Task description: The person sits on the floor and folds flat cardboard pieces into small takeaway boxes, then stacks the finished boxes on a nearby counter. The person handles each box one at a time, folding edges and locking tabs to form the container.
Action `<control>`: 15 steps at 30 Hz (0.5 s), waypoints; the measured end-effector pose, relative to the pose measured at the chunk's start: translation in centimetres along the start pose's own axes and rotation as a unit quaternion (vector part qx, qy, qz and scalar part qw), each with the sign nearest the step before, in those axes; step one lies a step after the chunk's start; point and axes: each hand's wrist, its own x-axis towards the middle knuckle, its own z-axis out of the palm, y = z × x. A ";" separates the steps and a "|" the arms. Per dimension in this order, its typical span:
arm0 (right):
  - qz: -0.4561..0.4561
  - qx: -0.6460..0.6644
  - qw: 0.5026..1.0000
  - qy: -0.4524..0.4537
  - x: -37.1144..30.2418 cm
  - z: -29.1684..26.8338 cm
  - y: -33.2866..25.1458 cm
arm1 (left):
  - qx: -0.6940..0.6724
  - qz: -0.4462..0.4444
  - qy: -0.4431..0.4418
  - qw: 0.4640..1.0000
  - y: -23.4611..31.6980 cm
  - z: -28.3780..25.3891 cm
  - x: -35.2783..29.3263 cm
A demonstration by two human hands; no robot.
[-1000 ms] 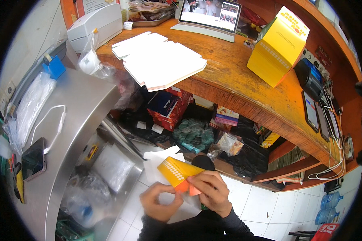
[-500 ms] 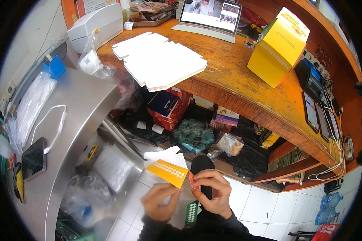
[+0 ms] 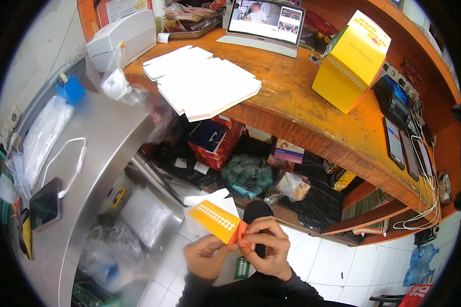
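Note:
A partly folded cardboard box (image 3: 211, 217), yellow with a white diamond pattern, is between my hands near the lower middle. White inner flaps stick up behind its printed face. My left hand (image 3: 205, 255) pinches its lower edge. My right hand (image 3: 267, 246) has its fingers closed on the orange end flap, which stands at an angle to the yellow face. Below, a green panel with white diamonds (image 3: 242, 267) shows between my wrists; whether it belongs to the same box I cannot tell.
White flat box blanks (image 3: 210, 87) lie stacked on the wooden desk (image 3: 292, 97). Yellow folded boxes (image 3: 351, 64), a tablet (image 3: 265, 21) and a white printer (image 3: 122, 38) stand there too. On the steel counter (image 3: 105, 120) at left are a phone (image 3: 45, 203) and plastic bags.
My right hand has moved slightly left and up, bringing the orange flap against the end of the yellow face. The box has tilted a little, and less of the green panel shows.

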 end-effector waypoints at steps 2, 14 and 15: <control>-0.014 0.024 1.000 0.014 -0.1 0.3 -0.2 | -0.025 0.004 -0.016 1.000 0.1 -0.1 0.1; -0.048 -0.021 0.998 -0.025 0.0 0.3 -1.0 | 0.021 0.042 -0.007 0.999 -0.9 -1.2 0.2; -0.050 -0.038 0.997 -0.039 0.1 0.2 -1.2 | 0.042 0.062 0.003 0.997 -1.0 -1.3 0.2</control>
